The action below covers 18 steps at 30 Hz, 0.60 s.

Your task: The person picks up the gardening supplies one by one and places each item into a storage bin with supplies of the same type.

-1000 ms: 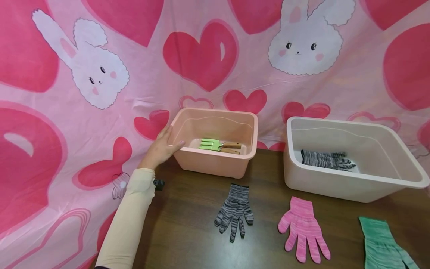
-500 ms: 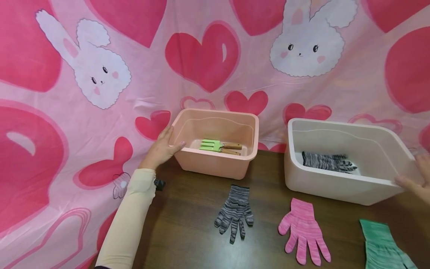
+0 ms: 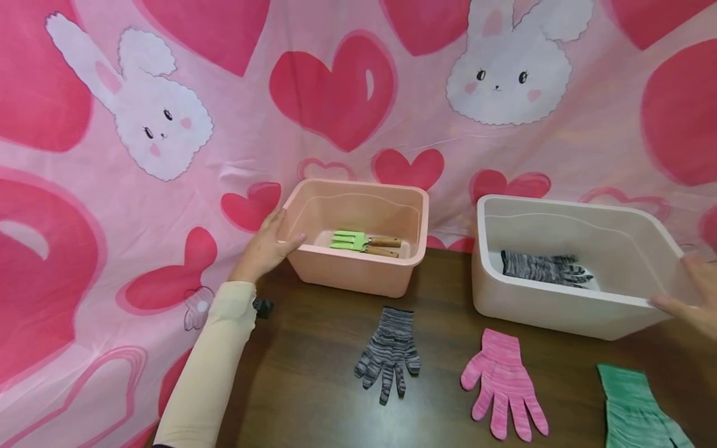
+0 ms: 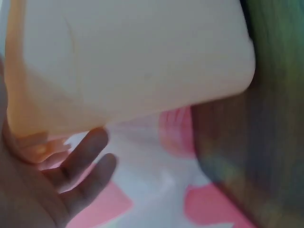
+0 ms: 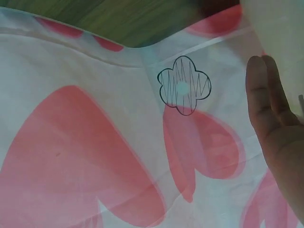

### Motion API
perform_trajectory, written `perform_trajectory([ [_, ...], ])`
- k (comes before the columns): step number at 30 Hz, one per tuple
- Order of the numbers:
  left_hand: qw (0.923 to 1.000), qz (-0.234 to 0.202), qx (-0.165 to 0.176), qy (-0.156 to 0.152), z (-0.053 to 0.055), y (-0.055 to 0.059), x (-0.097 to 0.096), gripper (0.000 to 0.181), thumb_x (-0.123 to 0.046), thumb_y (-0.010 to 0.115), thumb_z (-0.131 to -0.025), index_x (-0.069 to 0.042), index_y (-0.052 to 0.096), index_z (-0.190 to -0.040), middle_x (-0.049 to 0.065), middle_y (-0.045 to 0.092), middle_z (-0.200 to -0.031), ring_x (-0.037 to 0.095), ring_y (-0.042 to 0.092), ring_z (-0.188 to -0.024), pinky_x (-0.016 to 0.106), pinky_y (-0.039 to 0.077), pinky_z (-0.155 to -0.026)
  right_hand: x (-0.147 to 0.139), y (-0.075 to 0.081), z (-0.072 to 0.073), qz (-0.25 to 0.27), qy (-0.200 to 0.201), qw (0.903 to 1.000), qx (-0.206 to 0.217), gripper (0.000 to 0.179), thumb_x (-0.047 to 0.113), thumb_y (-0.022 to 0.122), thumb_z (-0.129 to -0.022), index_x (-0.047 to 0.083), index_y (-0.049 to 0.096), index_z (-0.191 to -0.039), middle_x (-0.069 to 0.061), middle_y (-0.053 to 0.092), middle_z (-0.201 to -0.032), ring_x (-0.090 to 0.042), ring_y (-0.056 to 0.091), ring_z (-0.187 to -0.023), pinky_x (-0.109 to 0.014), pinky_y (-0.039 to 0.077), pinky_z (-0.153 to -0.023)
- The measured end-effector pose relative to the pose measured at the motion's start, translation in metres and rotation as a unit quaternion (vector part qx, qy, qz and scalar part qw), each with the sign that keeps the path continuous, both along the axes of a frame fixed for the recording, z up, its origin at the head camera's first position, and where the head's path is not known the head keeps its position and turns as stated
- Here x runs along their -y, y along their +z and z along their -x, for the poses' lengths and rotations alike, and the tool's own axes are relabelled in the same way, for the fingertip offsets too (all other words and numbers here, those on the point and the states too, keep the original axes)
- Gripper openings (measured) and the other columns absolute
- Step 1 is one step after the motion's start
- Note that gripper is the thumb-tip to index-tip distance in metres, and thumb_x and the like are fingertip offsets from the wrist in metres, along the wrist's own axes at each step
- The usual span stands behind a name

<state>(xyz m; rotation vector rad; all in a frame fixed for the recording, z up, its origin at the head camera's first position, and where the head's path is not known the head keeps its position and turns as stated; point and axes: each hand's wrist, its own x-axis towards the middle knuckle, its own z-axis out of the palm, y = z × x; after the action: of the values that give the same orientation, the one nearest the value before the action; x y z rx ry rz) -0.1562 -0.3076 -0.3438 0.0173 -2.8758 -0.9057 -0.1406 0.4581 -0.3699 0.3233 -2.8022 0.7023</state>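
Peach tub (image 3: pixel 347 274), its tools (image 3: pixel 358 240) head-view only

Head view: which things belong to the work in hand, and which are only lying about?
Probably in the work:
pink box, left hand on its rim
white box, right hand on its rim

Lying about, it seems, untouched:
grey glove, pink glove, green glove
tools inside the pink box
striped glove inside the white box
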Motion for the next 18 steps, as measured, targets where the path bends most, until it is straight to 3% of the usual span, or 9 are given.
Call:
perform_trajectory([
  [3, 0.9964, -0.041, -0.069, 0.026, -0.003, -0.012, -0.006, 0.101, -0.060, 0.066, -0.090, -0.010, 0.017, -0.163, 0.016, 0.020, -0.165, 0.040, 0.024, -0.148, 0.059, 0.022, -0.117, -0.001, 0.002, -0.003, -0.011, 0.007, 0.9999, 0.009, 0.100, 0.047, 0.059, -0.098, -0.013, 0.000, -0.153, -0.042, -0.002, -0.154, -0.055, -0.004, -0.145, -0.056, -0.007, -0.118],
  [6, 0.9847, -0.085, -0.139, 0.060, -0.011, -0.025, -0.011, 0.100, -0.050, 0.069, -0.092, -0.007, 0.013, -0.162, 0.020, 0.020, -0.164, 0.037, 0.021, -0.149, 0.054, 0.019, -0.119, 0.002, 0.004, -0.002, -0.022, 0.017, 0.9996, 0.006, 0.099, 0.047, 0.057, -0.099, -0.013, -0.001, -0.153, -0.043, -0.001, -0.154, -0.056, -0.003, -0.144, -0.060, -0.006, -0.116],
  [8, 0.9791, -0.107, -0.153, 0.081, -0.017, -0.032, -0.015, 0.100, -0.050, 0.067, -0.094, -0.006, 0.008, -0.163, 0.020, 0.016, -0.165, 0.035, 0.016, -0.151, 0.051, 0.016, -0.120, 0.003, 0.004, -0.003, -0.026, 0.018, 0.9995, 0.002, 0.097, 0.045, 0.056, -0.100, -0.013, 0.000, -0.153, -0.044, 0.000, -0.154, -0.058, -0.001, -0.144, -0.062, -0.005, -0.116],
  [10, 0.9785, -0.115, -0.140, 0.098, -0.026, -0.037, -0.019, 0.096, -0.052, 0.060, -0.098, -0.004, 0.006, -0.162, 0.022, 0.014, -0.165, 0.035, 0.014, -0.151, 0.052, 0.015, -0.120, 0.003, 0.004, -0.005, -0.025, 0.017, 0.9995, 0.002, 0.095, 0.044, 0.056, -0.101, -0.013, 0.001, -0.153, -0.044, -0.001, -0.154, -0.057, -0.002, -0.144, -0.062, -0.004, -0.115],
  [13, 0.9857, -0.084, -0.091, 0.115, -0.042, -0.039, -0.024, 0.087, -0.054, 0.049, -0.103, 0.002, 0.014, -0.160, 0.027, 0.020, -0.161, 0.044, 0.025, -0.146, 0.059, 0.023, -0.116, 0.003, 0.006, -0.006, -0.030, 0.010, 0.9994, 0.016, 0.093, 0.041, 0.056, -0.101, -0.012, -0.001, -0.153, -0.041, -0.005, -0.155, -0.055, -0.006, -0.145, -0.062, -0.006, -0.115],
  [15, 0.9909, -0.036, -0.052, 0.119, -0.052, -0.041, -0.029, 0.079, -0.050, 0.047, -0.104, 0.006, 0.026, -0.156, 0.030, 0.030, -0.155, 0.049, 0.036, -0.138, 0.063, 0.031, -0.110, 0.002, 0.007, -0.006, -0.035, 0.007, 0.9990, 0.027, 0.093, 0.039, 0.056, -0.102, -0.011, -0.004, -0.154, -0.040, -0.007, -0.155, -0.054, -0.008, -0.145, -0.062, -0.007, -0.115],
  [18, 0.9925, 0.028, 0.000, 0.119, -0.066, -0.044, -0.041, 0.062, -0.044, 0.050, -0.104, 0.004, 0.050, -0.144, 0.028, 0.052, -0.139, 0.050, 0.054, -0.121, 0.065, 0.042, -0.098, 0.002, 0.009, -0.006, -0.043, 0.005, 0.9985, 0.035, 0.093, 0.038, 0.055, -0.102, -0.010, -0.006, -0.153, -0.040, -0.008, -0.155, -0.054, -0.009, -0.144, -0.063, -0.008, -0.114],
])
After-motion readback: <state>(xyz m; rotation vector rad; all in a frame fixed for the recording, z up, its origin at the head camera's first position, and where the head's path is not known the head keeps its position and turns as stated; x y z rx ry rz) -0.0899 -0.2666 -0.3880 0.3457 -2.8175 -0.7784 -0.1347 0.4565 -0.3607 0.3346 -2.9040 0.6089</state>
